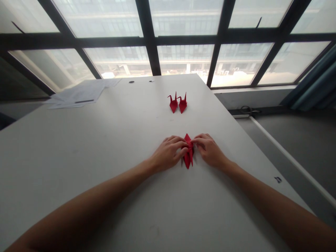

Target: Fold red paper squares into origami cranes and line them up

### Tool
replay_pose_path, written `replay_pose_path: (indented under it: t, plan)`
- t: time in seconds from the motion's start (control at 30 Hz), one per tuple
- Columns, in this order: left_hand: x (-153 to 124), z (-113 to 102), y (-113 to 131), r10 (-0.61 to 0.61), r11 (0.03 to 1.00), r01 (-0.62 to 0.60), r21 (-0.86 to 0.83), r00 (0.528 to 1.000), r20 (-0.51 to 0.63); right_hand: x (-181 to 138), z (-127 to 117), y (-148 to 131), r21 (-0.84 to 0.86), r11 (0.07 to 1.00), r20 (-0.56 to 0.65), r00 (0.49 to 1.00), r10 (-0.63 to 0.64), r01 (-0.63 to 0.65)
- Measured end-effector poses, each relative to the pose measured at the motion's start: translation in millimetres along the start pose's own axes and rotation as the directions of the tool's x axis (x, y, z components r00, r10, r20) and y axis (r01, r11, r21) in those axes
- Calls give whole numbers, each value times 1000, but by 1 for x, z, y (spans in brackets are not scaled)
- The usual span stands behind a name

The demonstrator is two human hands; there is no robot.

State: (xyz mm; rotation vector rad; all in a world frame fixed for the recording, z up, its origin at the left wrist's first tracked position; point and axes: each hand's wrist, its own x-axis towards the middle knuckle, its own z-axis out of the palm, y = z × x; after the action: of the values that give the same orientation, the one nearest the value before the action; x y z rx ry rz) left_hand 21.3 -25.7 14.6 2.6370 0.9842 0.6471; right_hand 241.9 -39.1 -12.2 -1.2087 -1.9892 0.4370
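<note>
A folded piece of red origami paper lies on the white table between my two hands. It is long and diamond-shaped, with pointed ends and a narrow flap toward me. My left hand grips its left side, thumb and fingers closed on the paper's middle. From the other side my right hand has its fingers bent together, with the index fingertip at the upper right edge of the paper. Farther off stand two finished red paper cranes, a left crane and a right crane, side by side.
White sheets of paper with a dark pen-like stick on them lie at the table's far left. A small dark round spot is near the far edge. Windows rise behind the table. A white pipe runs along the floor at right.
</note>
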Motion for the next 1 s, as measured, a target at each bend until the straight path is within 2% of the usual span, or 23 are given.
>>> replay_pose_path:
  t: [0.17, 0.3, 0.4, 0.67, 0.87, 1.0]
  plan:
    - [-3, 0, 11, -29, 995, 29, 93, 1000, 6, -1, 2, 0, -35, 998, -58, 997, 43, -45]
    - [-8, 2, 22, -85, 967, 105, 232, 992, -92, -1, 4, 0, -66, 998, -13, 1000, -7, 6]
    - [-10, 2, 27, -102, 959, 130, 253, 988, -119, -1, 5, -1, -68, 997, 27, 999, -45, 46]
    - [-6, 3, 16, -123, 952, 151, 268, 985, -117, -2, 4, -8, 46, 992, 94, 988, -120, 116]
    - [-7, -1, 16, -81, 920, 114, 374, 991, -105, -1, 4, -6, 75, 996, 20, 999, -47, 46]
    - [-6, -6, 18, -43, 890, 87, 448, 993, -106, -1, 3, -9, 67, 996, 10, 998, -60, 59]
